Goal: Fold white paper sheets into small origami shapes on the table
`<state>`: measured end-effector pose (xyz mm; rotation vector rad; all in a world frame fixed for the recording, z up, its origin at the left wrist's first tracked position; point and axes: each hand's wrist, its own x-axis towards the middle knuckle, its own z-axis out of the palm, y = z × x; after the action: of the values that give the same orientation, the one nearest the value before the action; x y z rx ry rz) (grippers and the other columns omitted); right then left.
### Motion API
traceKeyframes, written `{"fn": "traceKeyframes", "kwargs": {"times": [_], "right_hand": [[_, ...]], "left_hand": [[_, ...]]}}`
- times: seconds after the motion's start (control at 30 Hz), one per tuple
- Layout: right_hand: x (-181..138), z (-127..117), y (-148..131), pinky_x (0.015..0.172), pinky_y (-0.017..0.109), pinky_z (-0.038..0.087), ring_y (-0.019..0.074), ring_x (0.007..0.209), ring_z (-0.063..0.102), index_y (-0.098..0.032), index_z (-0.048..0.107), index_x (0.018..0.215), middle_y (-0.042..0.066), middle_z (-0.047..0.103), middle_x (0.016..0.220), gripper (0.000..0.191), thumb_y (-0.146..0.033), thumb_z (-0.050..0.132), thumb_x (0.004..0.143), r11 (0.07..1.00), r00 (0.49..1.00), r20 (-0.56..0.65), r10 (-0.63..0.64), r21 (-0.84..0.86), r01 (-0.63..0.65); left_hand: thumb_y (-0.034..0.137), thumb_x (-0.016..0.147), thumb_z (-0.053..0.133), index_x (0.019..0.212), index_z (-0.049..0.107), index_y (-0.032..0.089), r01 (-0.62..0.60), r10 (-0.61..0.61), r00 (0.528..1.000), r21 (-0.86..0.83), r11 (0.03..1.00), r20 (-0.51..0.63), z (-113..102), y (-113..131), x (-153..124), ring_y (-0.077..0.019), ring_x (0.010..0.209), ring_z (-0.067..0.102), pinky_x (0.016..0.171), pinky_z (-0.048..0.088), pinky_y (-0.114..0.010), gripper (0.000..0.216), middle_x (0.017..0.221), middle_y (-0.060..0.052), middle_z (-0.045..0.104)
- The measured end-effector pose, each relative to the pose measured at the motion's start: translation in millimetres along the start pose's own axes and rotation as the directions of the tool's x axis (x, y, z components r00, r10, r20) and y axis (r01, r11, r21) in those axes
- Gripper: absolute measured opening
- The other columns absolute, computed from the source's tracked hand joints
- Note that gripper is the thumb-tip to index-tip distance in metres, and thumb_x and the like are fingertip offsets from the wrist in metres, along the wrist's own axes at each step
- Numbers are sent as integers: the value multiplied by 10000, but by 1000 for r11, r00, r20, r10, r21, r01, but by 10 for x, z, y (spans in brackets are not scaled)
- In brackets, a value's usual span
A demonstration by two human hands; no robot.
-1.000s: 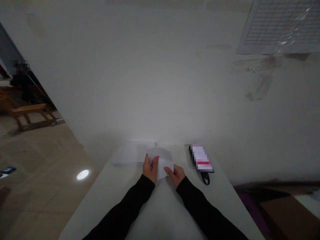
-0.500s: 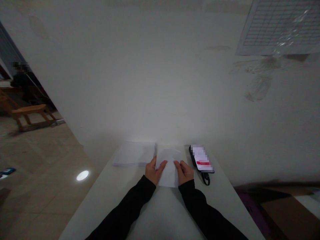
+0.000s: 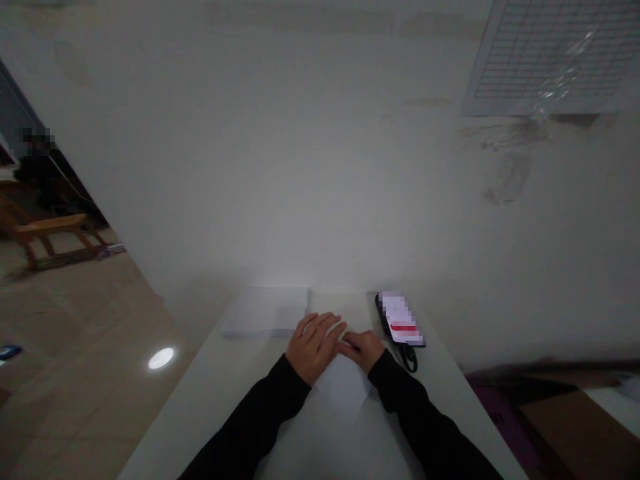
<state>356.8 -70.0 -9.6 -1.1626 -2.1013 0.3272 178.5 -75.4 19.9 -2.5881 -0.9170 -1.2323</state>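
Sheet of white paper point(image 3: 345, 390) lies just right of the paper stack point(image 3: 265, 311); left hand point(image 3: 314, 343) spread flat on it, seemingly pinning it; right hand point(image 3: 367, 349) curled at its far edge, grip unclear.

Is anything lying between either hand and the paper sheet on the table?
Nothing visible. The left hand and right hand both press directly on the sheet. The paper stack and the phone lie off to the sides.
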Motion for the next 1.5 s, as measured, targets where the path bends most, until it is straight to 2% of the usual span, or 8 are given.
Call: {"fn": "traceKeyframes", "kwargs": {"times": [0.13,0.23,0.4,0.67,0.87,1.07,1.27,1.5], "right_hand": [[-34,47,-29,437,187,297,84,388,455,-210,645,602,-37,561,455,236,-392,587,740,996,994,82,-78,44,74],[-41,42,-32,440,179,336,88,424,497,-224,684,673,-33,604,501,220,-423,604,721,978,990,125,-68,202,41],[-10,-8,-15,508,216,446,131,521,593,-206,707,733,-3,673,618,184,-365,617,710,846,983,160,95,507,-164],[43,-55,-8,449,226,444,152,502,599,-213,719,649,9,687,604,152,-359,677,638,787,939,-60,338,566,-246],[19,26,33,494,226,468,156,558,618,-222,717,655,5,688,623,130,-335,652,664,841,962,-65,265,504,-197],[23,72,-24,495,210,460,134,553,602,-214,703,651,-3,674,617,144,-345,646,674,849,979,-39,200,506,-153],[36,90,39,422,220,459,124,446,573,-159,659,647,-6,643,537,245,-375,732,556,573,904,19,428,768,-288],[31,126,23,374,256,507,166,466,607,-98,669,711,55,666,584,379,-404,766,510,336,810,139,570,860,-384]], "left_hand": [[324,842,487,1068,603,220,3,12,966,-56,998,258,35,-64,-34,-178,700,642,692,475,-289,274,751,-70,691],[386,833,481,883,678,222,83,-33,928,-119,989,372,14,-193,-61,-152,616,638,588,469,-224,261,699,-55,697],[409,803,508,744,702,253,240,-139,915,-234,942,379,-137,-355,-28,-138,637,647,636,468,-210,256,725,-12,710],[395,766,525,828,695,224,460,-244,847,-418,784,473,-254,-480,25,-170,726,654,678,488,-252,249,788,-23,709],[468,729,556,758,683,242,315,-271,849,-23,949,453,-138,-389,-68,-180,634,626,586,436,-243,260,683,-28,681],[513,775,477,707,653,244,308,-262,851,-27,951,455,-2,-220,-97,-172,538,589,508,376,-217,329,542,-13,625],[467,807,441,707,641,238,419,-335,862,-163,893,381,-112,-370,-40,-149,514,556,522,376,-218,319,542,7,593],[397,865,347,717,574,200,499,-436,857,-233,835,274,-148,-314,10,-122,477,480,491,347,-213,336,522,28,489]]}}
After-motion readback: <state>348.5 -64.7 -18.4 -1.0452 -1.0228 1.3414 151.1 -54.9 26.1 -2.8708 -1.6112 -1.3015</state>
